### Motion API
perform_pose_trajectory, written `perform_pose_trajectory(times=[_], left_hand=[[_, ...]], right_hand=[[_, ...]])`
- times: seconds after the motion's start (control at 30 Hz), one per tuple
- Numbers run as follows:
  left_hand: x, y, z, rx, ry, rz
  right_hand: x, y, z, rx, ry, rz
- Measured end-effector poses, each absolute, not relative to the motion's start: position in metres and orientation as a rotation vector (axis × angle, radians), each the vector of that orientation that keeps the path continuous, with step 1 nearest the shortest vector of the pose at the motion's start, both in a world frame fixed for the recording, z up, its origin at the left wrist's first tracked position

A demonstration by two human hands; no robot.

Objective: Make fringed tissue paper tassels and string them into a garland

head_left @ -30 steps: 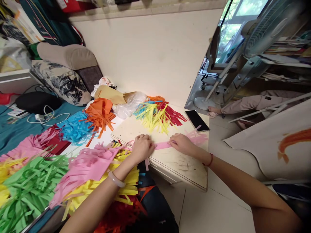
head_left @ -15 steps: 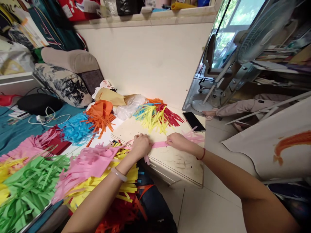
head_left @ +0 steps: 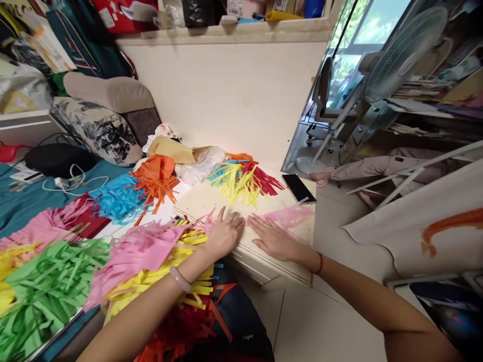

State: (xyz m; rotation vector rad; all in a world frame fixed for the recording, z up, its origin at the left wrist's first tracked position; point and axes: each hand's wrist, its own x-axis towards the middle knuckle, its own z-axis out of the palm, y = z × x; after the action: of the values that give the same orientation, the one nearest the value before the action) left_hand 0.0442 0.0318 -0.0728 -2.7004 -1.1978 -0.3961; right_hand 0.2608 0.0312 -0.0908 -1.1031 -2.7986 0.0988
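My left hand [head_left: 225,235] rests on the small cream tabletop [head_left: 194,201], its fingers loosely spread. Beside it, my right hand [head_left: 273,239] lies flat with the fingers stretched out, pressing down. Beneath and between the fingertips runs pink fringed paper [head_left: 292,216], which spreads to the right; my hands cover part of it. Just beyond them sits a bundle of yellow fringed paper [head_left: 239,183] with red fringe [head_left: 266,178] and some blue and orange. A larger pink fringed sheet [head_left: 151,246] lies over yellow fringe [head_left: 166,279] by my left forearm.
A black phone [head_left: 299,188] lies near the tabletop's right edge. To the left are heaps of green [head_left: 49,281], blue [head_left: 121,198] and orange [head_left: 155,176] fringe. A clear plastic bag [head_left: 202,166] sits behind. Another person's leg [head_left: 370,167] and a fan [head_left: 405,55] are at right.
Both hands have let go of the pinched pink strip and opened out. The right hand has flattened onto the paper and its fingertips are closer to the left hand.
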Motion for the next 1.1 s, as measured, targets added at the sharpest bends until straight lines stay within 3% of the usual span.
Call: perform_pose_trajectory(times=[0.2,0.57,0.97,1.1], left_hand=[[0.057,0.039,-0.058,-2.747,-1.131,-0.256],[0.058,0.045,-0.077,-2.619,-1.260,-0.386],[0.013,0.034,-0.098,-2.548,-1.859,-1.048],[0.012,0.037,-0.094,-2.467,-1.965,-1.062]], right_hand=[[0.283,0.047,-0.073,-1.288,-2.775,-0.075],[0.240,0.071,-0.081,-0.994,-2.662,-0.141],[0.278,0.080,-0.080,-1.221,-2.449,0.184],[0.267,0.081,-0.074,-1.352,-2.476,0.123]])
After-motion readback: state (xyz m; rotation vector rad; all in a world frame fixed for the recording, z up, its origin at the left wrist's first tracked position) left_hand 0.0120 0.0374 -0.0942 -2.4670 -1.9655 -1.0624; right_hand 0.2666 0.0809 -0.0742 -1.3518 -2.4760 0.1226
